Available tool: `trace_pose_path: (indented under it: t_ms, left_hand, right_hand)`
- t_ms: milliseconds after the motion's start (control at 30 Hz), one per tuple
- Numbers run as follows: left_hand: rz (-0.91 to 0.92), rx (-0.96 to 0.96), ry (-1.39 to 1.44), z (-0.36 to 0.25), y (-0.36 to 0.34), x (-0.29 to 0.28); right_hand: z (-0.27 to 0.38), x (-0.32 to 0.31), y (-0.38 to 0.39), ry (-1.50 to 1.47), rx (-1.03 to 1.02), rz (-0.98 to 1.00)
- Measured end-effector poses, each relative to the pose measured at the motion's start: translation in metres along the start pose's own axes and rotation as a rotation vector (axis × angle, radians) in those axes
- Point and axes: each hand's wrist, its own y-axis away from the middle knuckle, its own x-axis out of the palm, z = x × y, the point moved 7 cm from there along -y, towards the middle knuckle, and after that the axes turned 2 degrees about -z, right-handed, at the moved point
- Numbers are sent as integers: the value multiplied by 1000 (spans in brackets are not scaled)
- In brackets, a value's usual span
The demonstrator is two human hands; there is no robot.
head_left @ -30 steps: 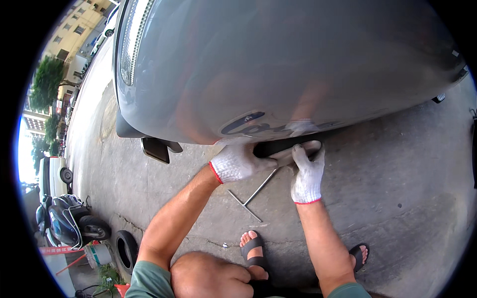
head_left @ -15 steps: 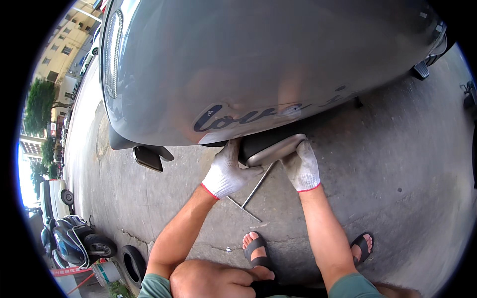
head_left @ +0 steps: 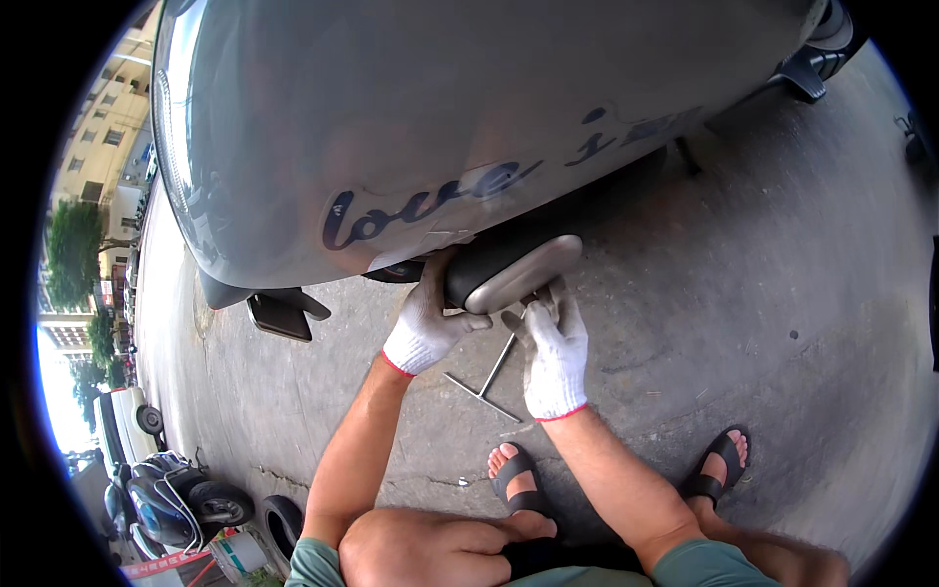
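Under the grey scooter body panel (head_left: 469, 78), a black rounded part with a brushed silver oval end (head_left: 523, 271) sticks out, looking like an exhaust end. My left hand (head_left: 425, 323), in a white glove, grips its left side, fingers reaching up behind it. Just below the silver end is my right hand (head_left: 553, 347), also gloved, its fingers curled closed at the underside; whatever they hold is hidden. A steel T-handle wrench (head_left: 481, 395) lies on the concrete ground (head_left: 685, 382) beneath my hands.
A black mirror-like part (head_left: 279, 315) juts out at the panel's left. At left stand a parked scooter (head_left: 161, 499) with a loose tyre (head_left: 282, 528) beside it, a bucket (head_left: 238, 553), a white vehicle (head_left: 125, 421), trees and buildings. My sandalled feet (head_left: 518, 479) are on the ground below.
The view has shifted, showing more of the panel's dark lettering. My right hand has moved from the silver end's right edge to underneath it; my left hand stays on the left side.
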Motion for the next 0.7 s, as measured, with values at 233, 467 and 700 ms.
trace_pose_path:
  t_ms: [233,467,700]
  left_hand:
    - [-53,41,-69,6,7,6]
    - [-216,180,-417,-27,4,11]
    - [-101,173,-663,-57,-11,25]
  right_hand:
    - [-5,-5,-13,63,16,-67]
    - [-14,-22,-56,-348,238,-60]
    - [-14,-7,-92,-525,294,-130]
